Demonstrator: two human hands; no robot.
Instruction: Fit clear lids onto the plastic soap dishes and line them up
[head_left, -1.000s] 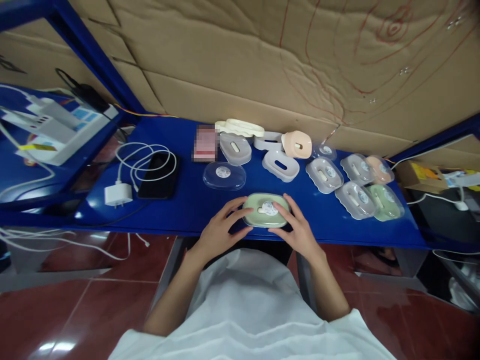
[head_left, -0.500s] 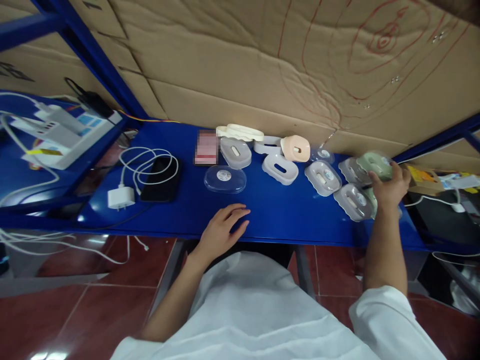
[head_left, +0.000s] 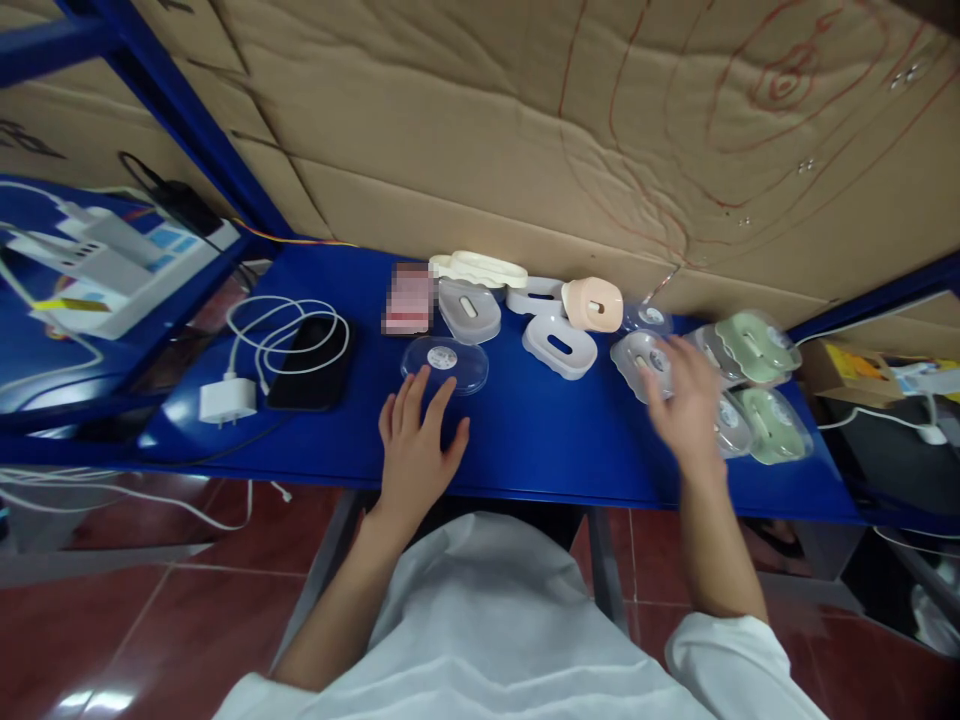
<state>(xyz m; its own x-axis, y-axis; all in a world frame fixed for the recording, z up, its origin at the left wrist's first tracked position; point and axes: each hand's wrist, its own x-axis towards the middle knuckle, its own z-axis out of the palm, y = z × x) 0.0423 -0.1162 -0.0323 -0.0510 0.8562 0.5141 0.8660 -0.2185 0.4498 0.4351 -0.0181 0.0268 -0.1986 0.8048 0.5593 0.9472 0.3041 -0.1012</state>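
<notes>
My left hand (head_left: 420, 450) is open, fingers spread, its fingertips at the near edge of a clear oval lid (head_left: 469, 368) with a round label. My right hand (head_left: 686, 405), a little blurred, is open over the right-hand group of soap dishes, with nothing seen in it. Nearest to its thumb is a grey soap dish with a clear lid (head_left: 630, 358). Another lidded grey dish (head_left: 733, 425) is partly hidden behind this hand. Two lidded green soap dishes (head_left: 757, 345) lie farther right, the upper one overlapping a grey dish.
Along the cardboard wall (head_left: 420, 150) lie cream pieces (head_left: 480, 268), a grey dish (head_left: 469, 310), white dishes (head_left: 559, 345) and a peach dish (head_left: 594, 303). A blurred-out pink item (head_left: 409, 300) is beside them. Leftward are a black phone (head_left: 311, 370), white cable and charger (head_left: 227, 399).
My right hand has left the upper green soap dish and moved left over the grey ones. My left hand has moved left and forward to the clear lid, its fingers spreading.
</notes>
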